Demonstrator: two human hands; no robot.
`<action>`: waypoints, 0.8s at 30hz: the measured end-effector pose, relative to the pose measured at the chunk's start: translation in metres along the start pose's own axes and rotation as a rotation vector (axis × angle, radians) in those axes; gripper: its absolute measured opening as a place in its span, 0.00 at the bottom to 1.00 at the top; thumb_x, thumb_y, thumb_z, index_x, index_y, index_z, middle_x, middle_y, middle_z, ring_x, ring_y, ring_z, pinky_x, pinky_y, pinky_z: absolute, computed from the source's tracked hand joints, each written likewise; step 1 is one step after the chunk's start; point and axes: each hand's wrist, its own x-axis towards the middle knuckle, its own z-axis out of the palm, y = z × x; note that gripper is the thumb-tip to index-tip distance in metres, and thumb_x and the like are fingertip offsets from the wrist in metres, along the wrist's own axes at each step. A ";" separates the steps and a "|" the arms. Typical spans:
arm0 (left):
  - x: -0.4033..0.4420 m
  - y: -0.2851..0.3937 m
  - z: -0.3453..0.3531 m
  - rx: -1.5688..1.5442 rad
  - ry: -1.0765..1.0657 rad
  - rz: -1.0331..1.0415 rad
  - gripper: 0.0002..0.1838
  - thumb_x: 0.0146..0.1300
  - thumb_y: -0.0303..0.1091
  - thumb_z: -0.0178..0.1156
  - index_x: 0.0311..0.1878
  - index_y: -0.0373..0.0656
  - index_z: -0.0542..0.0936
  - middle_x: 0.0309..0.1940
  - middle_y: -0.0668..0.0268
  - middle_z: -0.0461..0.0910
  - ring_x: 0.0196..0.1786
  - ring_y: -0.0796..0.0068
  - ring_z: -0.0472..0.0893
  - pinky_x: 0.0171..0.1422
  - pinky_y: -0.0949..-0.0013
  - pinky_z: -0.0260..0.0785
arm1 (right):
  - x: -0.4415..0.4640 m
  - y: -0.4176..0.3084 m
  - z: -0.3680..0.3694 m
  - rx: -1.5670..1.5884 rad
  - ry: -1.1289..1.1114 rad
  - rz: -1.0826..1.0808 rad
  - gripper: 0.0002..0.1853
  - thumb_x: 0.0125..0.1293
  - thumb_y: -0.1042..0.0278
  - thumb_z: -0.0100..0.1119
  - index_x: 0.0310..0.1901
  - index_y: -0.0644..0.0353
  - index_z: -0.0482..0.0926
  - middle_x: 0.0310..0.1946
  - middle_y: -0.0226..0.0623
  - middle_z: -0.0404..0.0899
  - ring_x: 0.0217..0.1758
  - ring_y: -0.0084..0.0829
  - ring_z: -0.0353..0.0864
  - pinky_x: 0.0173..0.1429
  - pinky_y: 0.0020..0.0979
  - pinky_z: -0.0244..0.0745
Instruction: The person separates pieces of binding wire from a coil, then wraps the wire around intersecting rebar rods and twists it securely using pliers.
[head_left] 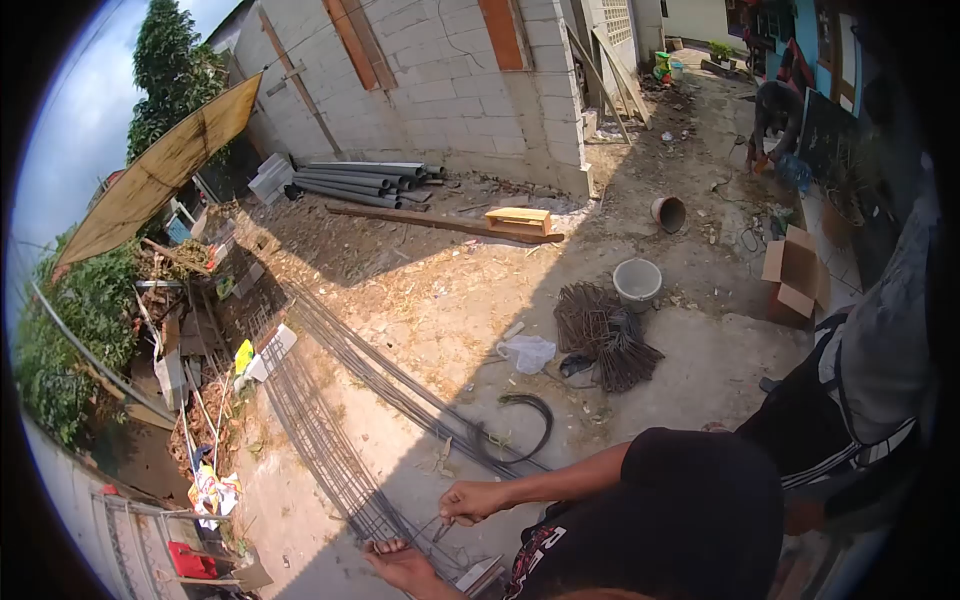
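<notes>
Rebar cage (335, 450) lies by upturned left hand (402, 566) and curled right hand (474, 501).

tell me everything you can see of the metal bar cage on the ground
The cage is long and narrow, made of thin, dark, steel-looking bars running lengthwise, with many smaller pieces crossing them. It lies on the ground, stretching from the hands toward the upper left. Its near end is in shade, its middle in sun. The left hand and right hand are at the near end; whether either touches the bars is unclear.
</notes>
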 end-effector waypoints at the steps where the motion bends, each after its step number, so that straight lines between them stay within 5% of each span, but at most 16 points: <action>1: -0.010 0.005 0.030 0.042 0.031 -0.057 0.15 0.80 0.51 0.52 0.47 0.50 0.73 0.26 0.75 0.66 0.26 0.80 0.64 0.31 0.72 0.61 | 0.007 0.015 -0.007 -0.142 0.101 -0.037 0.14 0.79 0.61 0.53 0.42 0.62 0.84 0.17 0.29 0.75 0.19 0.21 0.70 0.27 0.31 0.66; 3: -0.043 0.021 0.095 0.145 0.110 -0.169 0.10 0.73 0.39 0.53 0.33 0.52 0.70 0.15 0.77 0.58 0.16 0.80 0.55 0.19 0.71 0.51 | 0.013 0.034 -0.018 -0.538 -0.125 -0.016 0.14 0.78 0.61 0.53 0.42 0.63 0.84 0.17 0.29 0.76 0.18 0.21 0.70 0.28 0.32 0.68; 4: -0.038 0.016 0.091 0.096 0.016 -0.197 0.12 0.77 0.43 0.52 0.36 0.50 0.72 0.17 0.76 0.59 0.18 0.81 0.57 0.21 0.74 0.53 | 0.013 0.034 -0.017 -0.533 -0.261 -0.055 0.15 0.79 0.61 0.53 0.43 0.63 0.84 0.18 0.29 0.77 0.17 0.21 0.69 0.27 0.31 0.67; 6: -0.026 0.005 0.069 0.022 -0.157 -0.259 0.18 0.85 0.50 0.50 0.43 0.46 0.74 0.22 0.75 0.61 0.23 0.84 0.60 0.24 0.79 0.57 | 0.005 0.024 0.006 -0.489 -0.535 -0.120 0.15 0.80 0.59 0.54 0.44 0.62 0.85 0.19 0.29 0.78 0.17 0.20 0.68 0.25 0.30 0.65; 9: -0.003 -0.003 0.056 -0.130 -0.172 -0.258 0.16 0.85 0.47 0.51 0.40 0.48 0.73 0.22 0.76 0.59 0.22 0.85 0.58 0.22 0.79 0.54 | -0.012 -0.035 0.022 -0.074 -0.625 0.027 0.17 0.81 0.55 0.55 0.45 0.62 0.85 0.19 0.27 0.78 0.17 0.17 0.67 0.21 0.27 0.60; 12: 0.007 0.008 0.056 -0.144 -0.217 -0.145 0.18 0.84 0.49 0.52 0.38 0.49 0.72 0.22 0.77 0.60 0.22 0.86 0.57 0.22 0.78 0.52 | -0.016 -0.047 0.011 0.250 -0.230 0.085 0.19 0.81 0.51 0.57 0.46 0.61 0.85 0.20 0.25 0.77 0.16 0.15 0.65 0.18 0.25 0.56; 15: -0.011 0.017 0.089 -0.009 0.076 -0.075 0.21 0.83 0.54 0.52 0.36 0.49 0.70 0.22 0.77 0.60 0.21 0.85 0.58 0.22 0.76 0.52 | 0.000 -0.029 -0.019 0.007 0.143 0.098 0.17 0.78 0.54 0.58 0.46 0.61 0.86 0.22 0.28 0.79 0.19 0.21 0.71 0.24 0.30 0.67; 16: -0.003 0.011 0.081 0.091 0.011 -0.046 0.21 0.83 0.55 0.52 0.38 0.48 0.71 0.23 0.77 0.61 0.22 0.84 0.59 0.24 0.76 0.54 | -0.004 -0.029 -0.017 -0.313 0.175 0.013 0.16 0.77 0.57 0.57 0.45 0.62 0.85 0.22 0.27 0.77 0.21 0.22 0.73 0.26 0.32 0.68; 18: 0.016 0.000 0.052 0.293 -0.110 0.027 0.23 0.82 0.59 0.51 0.43 0.47 0.74 0.25 0.76 0.63 0.24 0.83 0.62 0.26 0.75 0.57 | 0.005 0.005 -0.008 -0.383 -0.068 -0.079 0.15 0.77 0.59 0.57 0.43 0.63 0.85 0.21 0.28 0.76 0.22 0.22 0.73 0.28 0.32 0.69; 21: -0.009 0.029 0.121 0.001 0.093 -0.091 0.13 0.73 0.36 0.59 0.30 0.51 0.69 0.23 0.76 0.63 0.25 0.79 0.60 0.31 0.71 0.54 | 0.007 -0.009 0.015 -0.235 -0.316 -0.049 0.13 0.81 0.60 0.57 0.44 0.62 0.82 0.19 0.22 0.67 0.22 0.17 0.65 0.28 0.28 0.60; 22: -0.006 0.027 0.115 -0.007 0.032 -0.098 0.11 0.76 0.44 0.56 0.39 0.50 0.71 0.25 0.75 0.66 0.27 0.79 0.63 0.33 0.71 0.57 | 0.008 -0.010 0.020 -0.168 -0.300 -0.061 0.13 0.81 0.60 0.56 0.44 0.62 0.81 0.19 0.21 0.66 0.22 0.17 0.63 0.27 0.28 0.58; 24: 0.001 0.015 0.095 -0.022 -0.069 -0.115 0.24 0.83 0.60 0.50 0.57 0.47 0.75 0.31 0.74 0.71 0.30 0.80 0.70 0.36 0.72 0.65 | 0.007 -0.018 0.021 -0.038 -0.255 -0.025 0.12 0.83 0.61 0.54 0.45 0.61 0.80 0.19 0.17 0.62 0.21 0.15 0.58 0.26 0.26 0.54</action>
